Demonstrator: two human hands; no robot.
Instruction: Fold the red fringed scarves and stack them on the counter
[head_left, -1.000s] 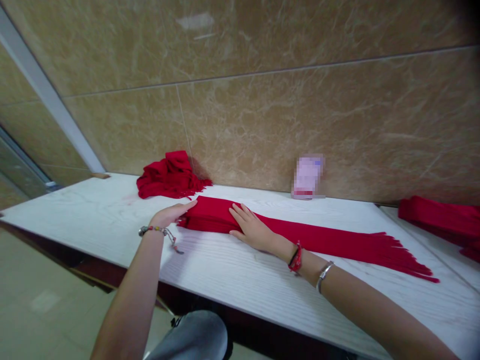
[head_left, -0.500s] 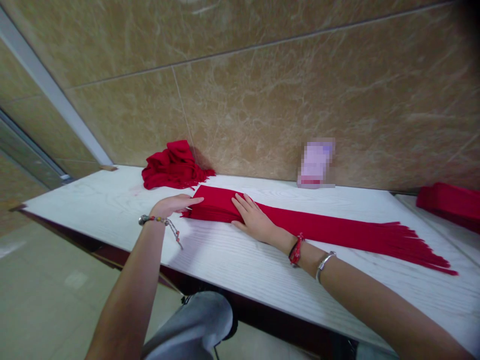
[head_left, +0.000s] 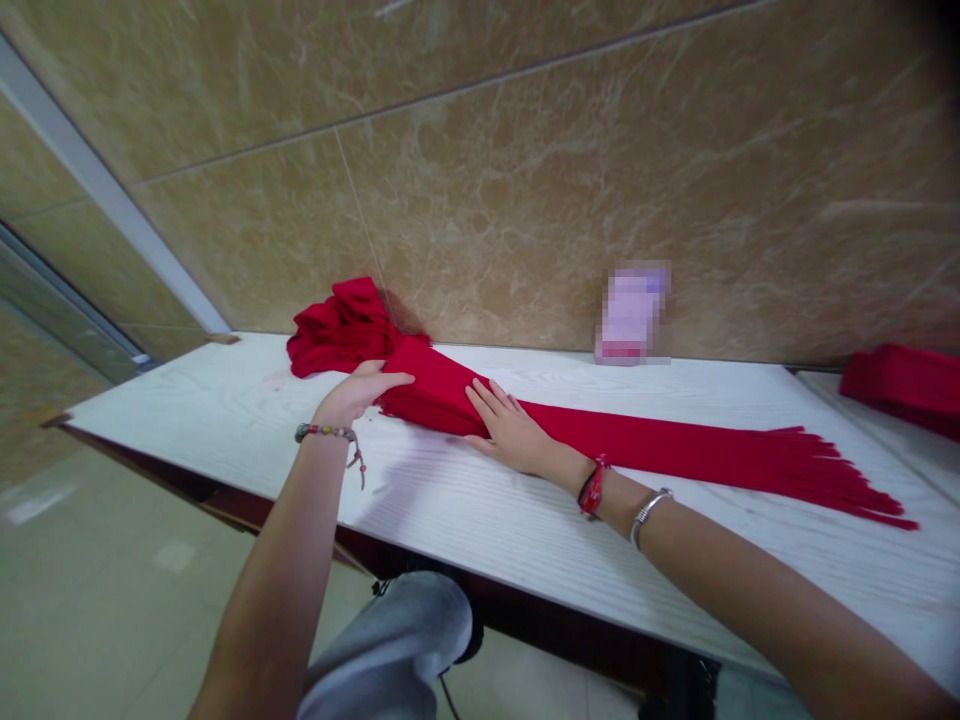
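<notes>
A long red fringed scarf point(head_left: 645, 438) lies lengthwise on the white tabletop, its loose fringe spread at the right end. The left part is folded into layers, and that end angles up toward the wall. My left hand point(head_left: 360, 390) grips this folded end, thumb on top and the other fingers mostly hidden behind or beneath the cloth. Flat on the scarf, just right of the folded part, rests my right hand point(head_left: 514, 432) with its fingers stretched out. A crumpled red scarf point(head_left: 337, 330) is heaped behind my left hand, against the wall, and the folded end meets it.
A pixelated pinkish item point(head_left: 630, 315) stands against the marble-patterned wall point(head_left: 525, 200). More folded red cloth point(head_left: 904, 388) lies at the right on an adjoining surface. The white table point(head_left: 465, 510) has its front edge close to my knee point(head_left: 405, 620).
My left hand has lifted and swung the scarf's folded left end toward the wall, up to the crumpled scarf. My right hand stays pressed on the cloth.
</notes>
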